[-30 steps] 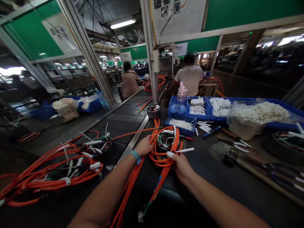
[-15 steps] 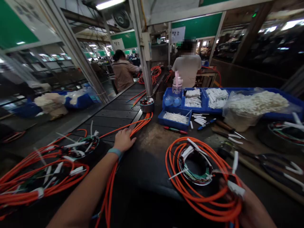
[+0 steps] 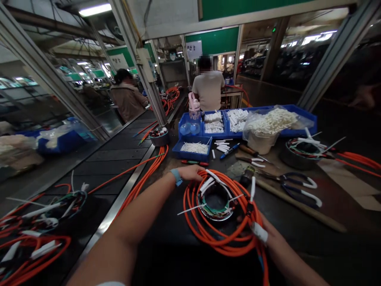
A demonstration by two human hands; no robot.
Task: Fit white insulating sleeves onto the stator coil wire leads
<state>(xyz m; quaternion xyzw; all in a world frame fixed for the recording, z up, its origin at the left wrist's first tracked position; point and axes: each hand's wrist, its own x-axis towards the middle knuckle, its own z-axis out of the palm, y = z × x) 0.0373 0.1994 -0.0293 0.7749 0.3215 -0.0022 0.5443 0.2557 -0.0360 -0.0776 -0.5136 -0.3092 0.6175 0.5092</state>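
In front of me lies a coil of orange cable point(image 3: 223, 249), looped around a ring-shaped motor stator point(image 3: 205, 210) with green and white wires and white sleeves. My left hand point(image 3: 192, 173) is at the coil's upper left edge, its fingers stretched out and their tips at the cable. On the lower right side my right hand point(image 3: 269, 228) grips the coil; the cable hides most of its fingers. A white tag-like sleeve point(image 3: 259, 232) sits on the cable beside that hand. A thin white tie sticks out to the left of the stator.
Blue bins point(image 3: 195, 147) with white sleeves and sticks stand behind the coil. Scissors point(image 3: 297, 184), a wooden-handled hammer point(image 3: 297, 202) and pliers point(image 3: 250, 160) lie right. Another stator point(image 3: 303, 153) sits beyond. A conveyor point(image 3: 119, 159) runs left, carrying wired stators. Two people work farther back.
My left hand has left the orange cables by the conveyor and moved right to the coil. My right hand stays on the coil. The view has turned right.
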